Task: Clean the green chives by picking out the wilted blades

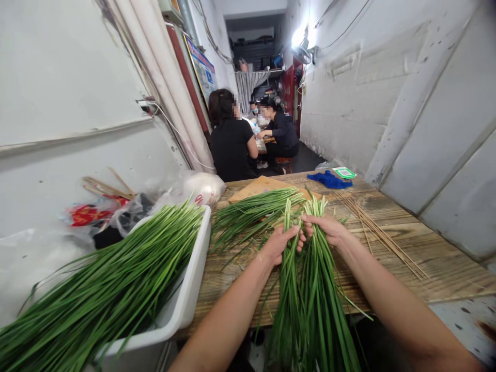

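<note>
My left hand is closed around a thin bunch of garlic chives, pale stem ends up. Beside it my right hand grips a thicker bunch of garlic chives. The fingers of both hands meet between the two bunches, and the long green leaves hang over the table's near edge. Behind my hands, more chives lie in a loose pile on a brown paper sheet. Whether a single stem is pinched between my fingertips is too small to tell.
A white plastic tub heaped with long chives stands at left. Thin sticks, a blue cloth and a green code card lie on the wooden table. Plastic bags sit behind the tub. People sit farther back.
</note>
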{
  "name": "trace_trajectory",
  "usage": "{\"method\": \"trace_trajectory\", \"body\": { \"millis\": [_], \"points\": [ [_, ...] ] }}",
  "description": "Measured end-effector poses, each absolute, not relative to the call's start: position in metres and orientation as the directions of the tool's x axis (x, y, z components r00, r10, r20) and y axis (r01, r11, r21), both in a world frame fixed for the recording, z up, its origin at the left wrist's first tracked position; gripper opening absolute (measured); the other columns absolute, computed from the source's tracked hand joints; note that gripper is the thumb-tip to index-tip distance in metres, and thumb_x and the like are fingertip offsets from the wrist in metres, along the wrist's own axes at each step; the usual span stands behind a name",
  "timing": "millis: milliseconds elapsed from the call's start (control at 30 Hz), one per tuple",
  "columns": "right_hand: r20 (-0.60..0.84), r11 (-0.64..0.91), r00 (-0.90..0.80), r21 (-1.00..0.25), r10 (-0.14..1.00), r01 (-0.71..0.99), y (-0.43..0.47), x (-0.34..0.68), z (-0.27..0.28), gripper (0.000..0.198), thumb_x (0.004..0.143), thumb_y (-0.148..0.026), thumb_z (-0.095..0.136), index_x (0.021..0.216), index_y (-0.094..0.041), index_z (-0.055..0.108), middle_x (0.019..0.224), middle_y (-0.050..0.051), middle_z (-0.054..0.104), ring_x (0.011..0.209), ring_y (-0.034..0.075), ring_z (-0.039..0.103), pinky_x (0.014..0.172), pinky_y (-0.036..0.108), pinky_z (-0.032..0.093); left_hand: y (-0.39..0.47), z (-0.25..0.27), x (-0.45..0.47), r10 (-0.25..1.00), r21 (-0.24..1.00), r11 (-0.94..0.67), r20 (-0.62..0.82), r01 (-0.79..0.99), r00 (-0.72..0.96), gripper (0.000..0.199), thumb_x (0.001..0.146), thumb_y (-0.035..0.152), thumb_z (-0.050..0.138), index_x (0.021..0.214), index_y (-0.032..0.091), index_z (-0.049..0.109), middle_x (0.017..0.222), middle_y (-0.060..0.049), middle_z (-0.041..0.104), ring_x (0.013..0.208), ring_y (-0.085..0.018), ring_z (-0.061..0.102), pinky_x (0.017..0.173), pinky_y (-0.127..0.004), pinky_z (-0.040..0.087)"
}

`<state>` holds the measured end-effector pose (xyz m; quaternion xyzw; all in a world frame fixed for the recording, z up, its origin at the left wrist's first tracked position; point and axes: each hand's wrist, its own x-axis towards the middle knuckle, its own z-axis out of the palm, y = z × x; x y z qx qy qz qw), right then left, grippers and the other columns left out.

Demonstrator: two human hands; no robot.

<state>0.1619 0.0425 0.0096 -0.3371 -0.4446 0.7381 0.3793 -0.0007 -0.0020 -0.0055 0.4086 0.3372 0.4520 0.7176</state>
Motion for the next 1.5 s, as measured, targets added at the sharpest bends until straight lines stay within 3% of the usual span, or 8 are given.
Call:
{"method": "trace_trajectory", "body": {
  "millis": [467,667,833,967,1300,1500],
  "points": [
    [-0.199,-0.254,-0.364,-0.961,0.910,-0.109,0.035,0.157,0.018,0.029,0.054,-0.026,0.084,0.054,-0.012,0.059,0.045,0.000,0.057,0.038,0.009,0.052,0.038,0.019,0.044,-0.004,-0.011,0.011,0.986,0.947,0.060,-0.006,-0.316,0.168,0.043,0.067,0.050,0.071,0.077,0.009,0.061,0.065,-0.006,0.064,0.049,-0.011,0.057,0.050,-0.026,0.050],
    [-0.179,-0.225,-0.346,-0.970,0.921,-0.096,0.037,0.153,0.012,0.023,0.058,-0.019,0.078,0.051,-0.012,0.058,0.045,0.000,0.056,0.037,0.008,0.051,0.037,0.018,0.043,-0.002,-0.012,0.010,0.994,0.955,0.034,-0.001,-0.294,0.112,0.041,0.068,0.049,0.071,0.075,0.011,0.059,0.063,-0.005,0.063,0.049,-0.012,0.058,0.050,-0.026,0.051],
    [-0.303,-0.387,-0.369,-0.904,0.879,-0.179,0.042,0.156,0.013,0.021,0.069,-0.014,0.067,0.053,-0.015,0.052,0.043,-0.003,0.051,0.035,0.007,0.047,0.036,0.019,0.042,0.003,-0.013,0.005,0.996,0.943,0.062,-0.036,-0.328,0.085,0.037,0.067,0.045,0.073,0.075,0.013,0.056,0.065,-0.004,0.064,0.052,-0.013,0.059,0.050,-0.026,0.051],
    [-0.330,-0.487,-0.439,-0.814,0.836,-0.315,0.046,0.162,0.015,0.021,0.073,-0.015,0.065,0.059,-0.017,0.049,0.044,-0.004,0.048,0.037,0.007,0.046,0.038,0.018,0.042,0.005,-0.010,-0.001,0.983,0.924,0.150,-0.100,-0.352,0.155,0.032,0.069,0.041,0.070,0.072,0.011,0.059,0.068,-0.007,0.066,0.051,-0.011,0.058,0.050,-0.023,0.048],
    [-0.218,-0.392,-0.349,-0.720,0.911,-0.573,0.058,0.173,0.019,0.031,0.072,-0.017,0.073,0.059,-0.019,0.044,0.043,-0.008,0.043,0.036,0.005,0.039,0.037,0.017,0.040,0.017,-0.009,-0.011,0.943,0.839,0.321,-0.238,-0.439,0.234,0.027,0.071,0.031,0.066,0.058,0.013,0.053,0.065,-0.006,0.065,0.051,-0.011,0.057,0.050,-0.022,0.047],
    [-0.358,-0.410,-0.201,-0.782,0.912,-0.469,0.062,0.175,0.015,0.026,0.081,-0.023,0.068,0.064,-0.017,0.049,0.043,-0.006,0.047,0.035,0.006,0.043,0.036,0.017,0.042,0.020,-0.012,-0.017,0.923,0.760,0.356,-0.193,-0.544,0.333,0.024,0.071,0.031,0.069,0.064,0.013,0.054,0.058,0.001,0.053,0.047,-0.007,0.049,0.044,-0.017,0.040]
  ]
}}
